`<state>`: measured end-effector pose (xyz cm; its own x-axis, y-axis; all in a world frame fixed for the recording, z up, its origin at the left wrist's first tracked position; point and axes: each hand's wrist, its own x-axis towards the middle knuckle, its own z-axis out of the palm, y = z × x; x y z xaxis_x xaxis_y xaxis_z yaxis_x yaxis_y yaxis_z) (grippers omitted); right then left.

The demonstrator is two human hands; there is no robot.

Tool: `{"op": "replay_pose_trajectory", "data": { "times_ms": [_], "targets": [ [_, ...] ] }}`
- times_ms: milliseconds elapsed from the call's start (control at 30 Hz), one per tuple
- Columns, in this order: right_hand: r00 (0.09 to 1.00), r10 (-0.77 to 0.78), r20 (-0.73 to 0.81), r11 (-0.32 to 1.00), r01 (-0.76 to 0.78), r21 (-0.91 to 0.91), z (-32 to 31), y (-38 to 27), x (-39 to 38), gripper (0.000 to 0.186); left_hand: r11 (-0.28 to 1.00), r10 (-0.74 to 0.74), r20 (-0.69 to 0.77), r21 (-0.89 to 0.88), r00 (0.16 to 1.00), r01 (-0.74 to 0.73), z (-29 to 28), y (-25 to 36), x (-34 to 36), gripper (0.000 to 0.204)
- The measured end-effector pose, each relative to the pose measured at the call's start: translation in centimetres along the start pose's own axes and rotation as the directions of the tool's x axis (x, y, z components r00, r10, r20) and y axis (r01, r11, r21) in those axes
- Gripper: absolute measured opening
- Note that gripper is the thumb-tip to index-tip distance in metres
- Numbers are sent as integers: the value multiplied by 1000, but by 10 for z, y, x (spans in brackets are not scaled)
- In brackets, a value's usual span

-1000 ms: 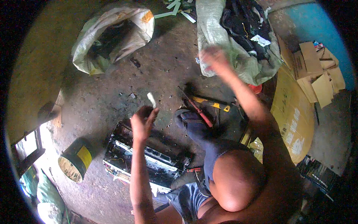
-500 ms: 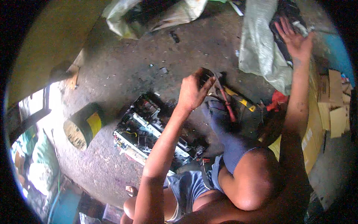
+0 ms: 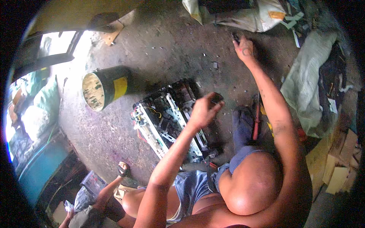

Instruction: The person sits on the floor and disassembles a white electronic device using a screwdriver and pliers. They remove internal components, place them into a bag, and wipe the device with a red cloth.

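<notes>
My left hand (image 3: 205,110) is raised over a disassembled machine (image 3: 152,129) with white rails and loose wires, its fingers curled round a dark object (image 3: 217,98) I cannot make out. My right hand (image 3: 243,49) is stretched far forward to the floor, fingers closed on a small dark piece (image 3: 235,37) just short of a white woven sack (image 3: 258,21). A red-handled tool (image 3: 256,125) lies beside my bent leg, partly behind my right forearm.
A dark bucket (image 3: 104,89) lies on its side at left. A grey sack with dark scrap (image 3: 304,83) and cardboard pieces (image 3: 340,167) are at right. A co-worker's sandalled foot (image 3: 122,169) and hand (image 3: 68,216) show at lower left, near a plastic crate (image 3: 93,184).
The view has swung left. My right hand has left the right-hand sack for the dark piece on the floor. The white piece at my left hand earlier is replaced by a dark object.
</notes>
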<state>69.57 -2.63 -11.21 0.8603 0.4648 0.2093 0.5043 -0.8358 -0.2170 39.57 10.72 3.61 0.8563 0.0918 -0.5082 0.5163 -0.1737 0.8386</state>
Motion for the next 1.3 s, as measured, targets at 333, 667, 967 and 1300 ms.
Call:
{"op": "replay_pose_trajectory", "data": {
  "times_ms": [333, 667, 967, 1300],
  "targets": [
    [803, 476, 358, 247, -513, 822, -225, 103, -42, 40, 949, -127, -222, -311, 967, 53, -36, -7, -70, 40],
    [611, 448, 653, 338, -792, 508, -369, 217, -221, 62, 968, -16, -727, -182, 686, -171, -112, -94, -212, 37],
    [430, 254, 866, 549, -801, 237, -384, 97, -320, 51, 916, -305, -860, -148, 408, 373, 2, -271, -350, 38],
    [877, 99, 471, 728, -387, 567, -549, 52, -227, 47, 867, -140, -810, 177, 569, 465, 83, -191, -311, 64]
  ]
}}
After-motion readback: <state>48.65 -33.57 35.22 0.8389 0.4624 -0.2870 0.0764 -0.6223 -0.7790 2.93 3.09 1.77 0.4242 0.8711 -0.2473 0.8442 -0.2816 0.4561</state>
